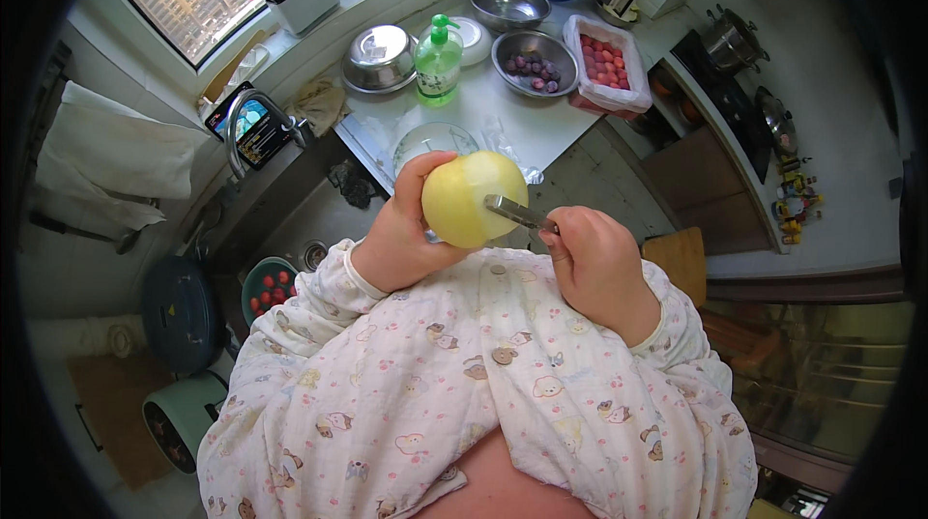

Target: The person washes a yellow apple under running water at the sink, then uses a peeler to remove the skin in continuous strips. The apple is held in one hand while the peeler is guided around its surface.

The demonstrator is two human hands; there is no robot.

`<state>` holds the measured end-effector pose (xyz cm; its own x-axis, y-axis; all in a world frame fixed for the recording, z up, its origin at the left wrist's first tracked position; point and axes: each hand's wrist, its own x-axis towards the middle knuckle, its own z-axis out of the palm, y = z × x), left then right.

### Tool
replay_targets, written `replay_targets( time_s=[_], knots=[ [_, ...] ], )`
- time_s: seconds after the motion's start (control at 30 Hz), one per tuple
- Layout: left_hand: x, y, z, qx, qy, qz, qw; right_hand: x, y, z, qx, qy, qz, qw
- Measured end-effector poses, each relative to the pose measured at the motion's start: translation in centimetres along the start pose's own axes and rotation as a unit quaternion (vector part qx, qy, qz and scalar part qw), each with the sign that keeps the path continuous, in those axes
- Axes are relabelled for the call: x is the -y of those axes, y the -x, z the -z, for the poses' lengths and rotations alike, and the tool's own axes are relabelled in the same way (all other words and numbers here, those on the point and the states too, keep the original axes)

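Note:
My left hand [406, 229] cups a large round pale-yellow melon [464, 189] from the left, thumb and fingers around its side. A paler strip runs over the melon's upper right. My right hand [598, 265] grips a metal peeler [518, 212], whose head rests against the melon's right side. Behind the melon, a clear glass plate [428, 138] sits on the white counter [507, 102], partly hidden by fruit and hand. Crumpled clear plastic [500, 142] lies beside the plate.
On the counter stand a green soap bottle [438, 66], an upturned steel bowl [378, 59], a bowl of plums [535, 62] and a lined box of red fruit [607, 66]. Left are the sink [290, 218], faucet [235, 135] and a green basin [250, 280] holding red fruit.

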<state>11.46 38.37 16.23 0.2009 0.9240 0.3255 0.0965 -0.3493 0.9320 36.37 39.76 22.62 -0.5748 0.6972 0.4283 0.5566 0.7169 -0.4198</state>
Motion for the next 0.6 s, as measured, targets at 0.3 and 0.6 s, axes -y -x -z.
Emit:
replay_targets(
  time_s=[0.3,0.6],
  knots=[
    [-0.6,0.01,-0.36,-0.018,-0.096,-0.035,0.995,0.49,0.11,0.35,0.002,-0.006,-0.051,0.999],
    [-0.83,-0.09,-0.68,-0.023,-0.113,-0.071,0.991,0.46,0.3,0.77,0.003,-0.014,-0.067,0.998]
  ],
)
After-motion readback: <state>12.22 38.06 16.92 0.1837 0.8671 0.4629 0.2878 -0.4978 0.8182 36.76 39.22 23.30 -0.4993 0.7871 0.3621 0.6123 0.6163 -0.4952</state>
